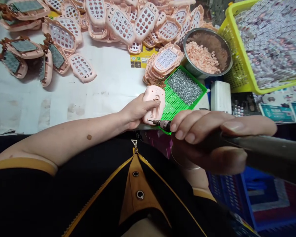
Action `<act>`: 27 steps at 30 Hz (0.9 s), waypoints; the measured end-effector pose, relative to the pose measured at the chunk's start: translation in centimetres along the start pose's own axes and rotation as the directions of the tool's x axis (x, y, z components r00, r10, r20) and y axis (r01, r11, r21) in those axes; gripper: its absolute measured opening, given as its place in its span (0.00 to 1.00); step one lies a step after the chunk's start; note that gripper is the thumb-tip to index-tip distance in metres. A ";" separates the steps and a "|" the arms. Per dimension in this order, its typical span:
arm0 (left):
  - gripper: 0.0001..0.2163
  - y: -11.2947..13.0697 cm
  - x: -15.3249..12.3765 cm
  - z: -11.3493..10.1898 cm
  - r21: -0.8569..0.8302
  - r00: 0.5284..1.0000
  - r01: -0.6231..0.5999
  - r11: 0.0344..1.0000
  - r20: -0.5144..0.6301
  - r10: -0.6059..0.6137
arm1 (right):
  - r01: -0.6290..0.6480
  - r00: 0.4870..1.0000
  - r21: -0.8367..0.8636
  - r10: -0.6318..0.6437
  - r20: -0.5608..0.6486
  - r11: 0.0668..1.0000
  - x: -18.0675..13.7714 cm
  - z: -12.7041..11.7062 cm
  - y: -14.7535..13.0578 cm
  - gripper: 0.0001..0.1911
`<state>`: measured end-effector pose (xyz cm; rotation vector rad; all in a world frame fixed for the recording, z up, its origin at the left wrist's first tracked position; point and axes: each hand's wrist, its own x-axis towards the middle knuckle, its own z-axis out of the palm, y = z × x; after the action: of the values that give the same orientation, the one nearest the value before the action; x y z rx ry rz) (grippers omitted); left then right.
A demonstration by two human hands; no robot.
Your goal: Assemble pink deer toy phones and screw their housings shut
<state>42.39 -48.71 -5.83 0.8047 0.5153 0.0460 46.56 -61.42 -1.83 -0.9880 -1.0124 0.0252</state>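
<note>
My left hand [138, 110] is closed round a pink toy phone [154, 93], its back with the open battery slot facing up and the thumb lying across the slot. In my right hand [199, 131] is a dark power screwdriver [268, 148], fingers wrapped round its body. Its bit points left, with the tip at the phone's lower end; whether it sits in a screw I cannot tell. A green basket [174, 110] holding many small screws [185, 87] stands just beyond the phone. Stacked phone shells [167, 57] lie behind it.
A steel bowl [227, 67] of small pink parts stands behind the green basket. At right, a yellow basket [255, 87] brims with small whitish pieces. Pink shells with keypad holes [119, 24] pile along the back. Shells with grey boards [27, 46] lie at left. Blue crates [261, 227] sit below right.
</note>
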 end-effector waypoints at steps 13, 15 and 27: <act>0.13 0.0 0.3 0.4 0.051 0.996 0.047 0.998 -0.083 -0.043 | -0.043 0.939 0.112 0.002 0.343 0.993 1.6 0.4 1.7 0.07; 0.12 0.1 0.2 0.4 0.051 0.997 0.044 0.998 -0.072 -0.040 | -0.049 0.931 0.099 0.009 0.366 0.994 1.6 0.4 1.9 0.08; 0.07 0.1 -0.2 -0.3 -0.028 0.998 0.027 0.999 -0.056 -0.029 | -0.004 0.970 0.144 -0.031 0.240 0.990 1.0 0.5 0.4 0.09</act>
<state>42.14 -48.45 -5.84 0.7716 0.5778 0.0495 46.95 -60.38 -1.35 -0.8592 -1.2225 0.2096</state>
